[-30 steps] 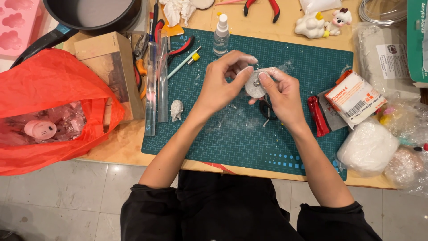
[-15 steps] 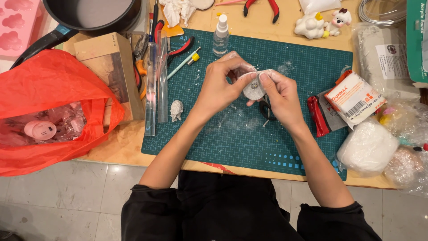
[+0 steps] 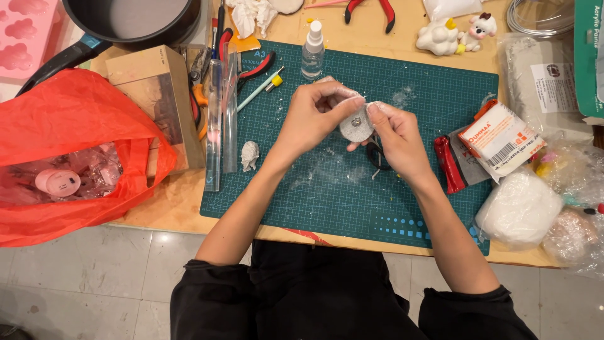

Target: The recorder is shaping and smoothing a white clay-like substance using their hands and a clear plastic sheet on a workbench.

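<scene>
Both of my hands meet over the green cutting mat (image 3: 327, 182) and pinch one small round disc of white clay (image 3: 356, 126) that has a little metal piece in its middle. My left hand (image 3: 314, 113) grips the disc from the left with thumb and fingers. My right hand (image 3: 395, 135) holds its right edge with the fingertips. A small black tool (image 3: 376, 157) lies on the mat just under my right hand, partly hidden. White dust is smeared on the mat below the disc.
A small white clay shape (image 3: 250, 155) lies left on the mat. A spray bottle (image 3: 313, 50), pliers (image 3: 368, 7), clay figurines (image 3: 454, 33), a clear ruler (image 3: 217, 119), a cardboard box (image 3: 154, 94), an orange bag (image 3: 69, 151), a black pot (image 3: 132, 19) and wrapped clay packs (image 3: 517, 208) ring the mat.
My hands have kept holding the clay disc in nearly the same place, with only a slight shift of the fingers on it.
</scene>
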